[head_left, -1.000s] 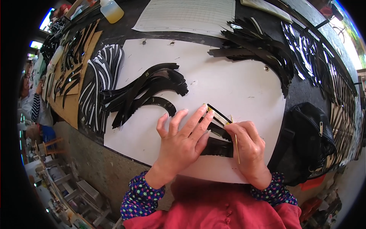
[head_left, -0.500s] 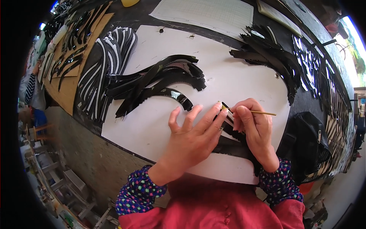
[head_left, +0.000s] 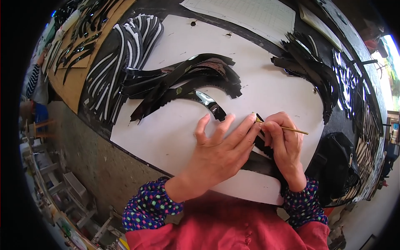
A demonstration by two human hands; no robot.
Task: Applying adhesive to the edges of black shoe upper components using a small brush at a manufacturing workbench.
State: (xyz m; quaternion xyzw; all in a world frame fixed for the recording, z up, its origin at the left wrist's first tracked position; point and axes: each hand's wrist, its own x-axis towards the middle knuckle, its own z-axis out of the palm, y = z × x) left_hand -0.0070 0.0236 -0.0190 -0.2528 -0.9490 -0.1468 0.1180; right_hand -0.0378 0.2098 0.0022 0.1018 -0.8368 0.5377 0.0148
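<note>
My left hand lies over the white board with its fingers stretched and spread. Its fore fingertips press near the upper end of a dark curved strip. Pinched in my right hand is a thin brass-coloured rod; its tip meets the strip beside the left fingertips, where a small yellowish bit shows. Whether that tip is a brush or a point is hidden. Below the hands lies a wider dark piece, partly covered by them. Several glossy black curved strips overlap at the upper left of the board.
A bundle of black strips with white edges sits left of the board. More black strips are heaped at the upper right. A ruled paper sheet lies at the back, and a black bag on the right. A person's striped sleeve shows far left.
The view has shifted, so the board and strips appear moved to the right. Both hands keep nearly the same pose at the strip; the rod's tip stays by the left fingertips.
</note>
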